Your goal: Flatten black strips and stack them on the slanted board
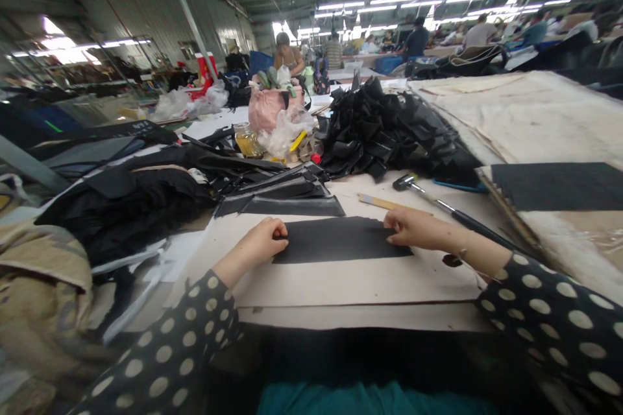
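A flat black strip of material [335,240] lies on a pale board [350,285] in front of me. My left hand [260,243] is curled at the strip's left end, its fingers pinching the edge. At the right end, my right hand [413,228] presses down with its fingers on the strip. Both sleeves are dark with pale dots.
A hammer [438,202] and a wooden ruler [379,202] lie just behind my right hand. Stacked black strips [287,198] and a heap of black pieces [384,130] sit further back. A jar [247,141] and bags stand mid-table. Other people work in the distance.
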`<state>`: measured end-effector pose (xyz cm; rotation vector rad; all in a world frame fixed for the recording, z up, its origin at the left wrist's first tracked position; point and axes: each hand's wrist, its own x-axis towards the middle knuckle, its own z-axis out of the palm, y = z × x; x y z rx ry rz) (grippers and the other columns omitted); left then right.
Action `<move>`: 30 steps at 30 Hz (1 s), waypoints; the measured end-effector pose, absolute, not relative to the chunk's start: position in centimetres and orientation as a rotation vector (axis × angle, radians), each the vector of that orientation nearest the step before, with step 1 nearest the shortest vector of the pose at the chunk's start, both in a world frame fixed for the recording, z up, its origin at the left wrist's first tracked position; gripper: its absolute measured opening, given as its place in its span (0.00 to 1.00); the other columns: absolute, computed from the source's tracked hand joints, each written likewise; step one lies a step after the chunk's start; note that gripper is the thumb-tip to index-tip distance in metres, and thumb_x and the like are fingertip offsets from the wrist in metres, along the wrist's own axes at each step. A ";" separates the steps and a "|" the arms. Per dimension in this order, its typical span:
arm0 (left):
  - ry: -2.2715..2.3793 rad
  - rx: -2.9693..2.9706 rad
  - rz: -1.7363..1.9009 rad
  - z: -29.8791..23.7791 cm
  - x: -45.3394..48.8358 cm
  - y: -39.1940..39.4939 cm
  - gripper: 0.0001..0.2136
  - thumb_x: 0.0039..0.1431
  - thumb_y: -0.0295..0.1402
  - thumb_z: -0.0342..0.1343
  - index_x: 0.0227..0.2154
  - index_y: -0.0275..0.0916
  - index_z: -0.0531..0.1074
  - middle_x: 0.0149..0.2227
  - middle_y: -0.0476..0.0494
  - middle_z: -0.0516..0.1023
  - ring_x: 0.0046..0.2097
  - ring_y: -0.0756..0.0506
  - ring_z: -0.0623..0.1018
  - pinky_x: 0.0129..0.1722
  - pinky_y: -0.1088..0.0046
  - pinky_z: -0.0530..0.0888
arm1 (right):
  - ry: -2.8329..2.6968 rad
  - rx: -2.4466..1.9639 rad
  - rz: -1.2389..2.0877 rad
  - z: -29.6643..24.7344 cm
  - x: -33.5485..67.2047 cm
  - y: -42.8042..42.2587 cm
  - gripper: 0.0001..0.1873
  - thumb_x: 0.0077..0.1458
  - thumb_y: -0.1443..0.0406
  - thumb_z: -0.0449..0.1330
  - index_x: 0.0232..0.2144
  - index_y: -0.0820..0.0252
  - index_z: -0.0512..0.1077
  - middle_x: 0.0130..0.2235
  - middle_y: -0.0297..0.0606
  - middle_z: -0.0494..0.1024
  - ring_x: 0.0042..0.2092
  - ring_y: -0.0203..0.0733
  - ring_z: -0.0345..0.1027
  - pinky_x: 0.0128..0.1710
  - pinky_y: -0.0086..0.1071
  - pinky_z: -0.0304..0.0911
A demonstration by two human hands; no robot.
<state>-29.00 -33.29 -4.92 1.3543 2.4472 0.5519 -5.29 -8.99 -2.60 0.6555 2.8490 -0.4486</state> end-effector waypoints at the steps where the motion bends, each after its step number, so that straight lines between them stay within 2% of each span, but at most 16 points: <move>1: 2.453 1.358 0.548 -4.9 -29.0 -33.3 0.06 0.42 0.32 0.53 0.26 0.39 0.66 0.31 0.48 0.67 0.34 0.47 0.69 0.33 0.73 0.65 | 2.846 0.662 -0.456 -2.6 -5.3 -9.0 0.11 0.43 0.60 0.57 0.32 0.57 0.67 0.34 0.36 0.72 0.34 0.40 0.64 0.29 0.29 0.54; 5: 2.466 1.283 0.556 -5.0 -28.9 -33.2 0.10 0.42 0.32 0.52 0.32 0.40 0.66 0.30 0.49 0.68 0.32 0.48 0.69 0.30 0.74 0.64 | 2.801 0.677 -0.442 -2.5 -5.3 -9.0 0.12 0.44 0.59 0.56 0.32 0.57 0.68 0.33 0.36 0.72 0.34 0.40 0.65 0.30 0.29 0.54; 11: 2.426 1.341 0.501 -4.6 -28.9 -32.9 0.04 0.40 0.30 0.51 0.24 0.40 0.64 0.26 0.51 0.68 0.29 0.49 0.69 0.27 0.75 0.62 | 2.758 0.742 -0.436 -2.2 -5.2 -9.0 0.14 0.45 0.56 0.56 0.32 0.58 0.70 0.33 0.37 0.73 0.34 0.42 0.65 0.30 0.30 0.55; 16: 2.401 1.191 0.501 -4.1 -28.4 -32.9 0.08 0.42 0.30 0.50 0.29 0.41 0.62 0.21 0.54 0.68 0.23 0.50 0.68 0.22 0.76 0.58 | 2.731 0.789 -0.409 -1.9 -5.1 -9.2 0.15 0.45 0.55 0.56 0.31 0.58 0.71 0.32 0.38 0.74 0.34 0.42 0.66 0.28 0.30 0.54; 30: 2.347 1.162 0.461 -3.2 -28.7 -32.6 0.09 0.41 0.32 0.51 0.29 0.39 0.65 0.21 0.53 0.69 0.25 0.49 0.70 0.25 0.75 0.61 | 2.720 0.763 -0.328 -1.4 -5.3 -9.5 0.12 0.48 0.56 0.54 0.25 0.58 0.69 0.28 0.37 0.73 0.31 0.41 0.65 0.24 0.29 0.51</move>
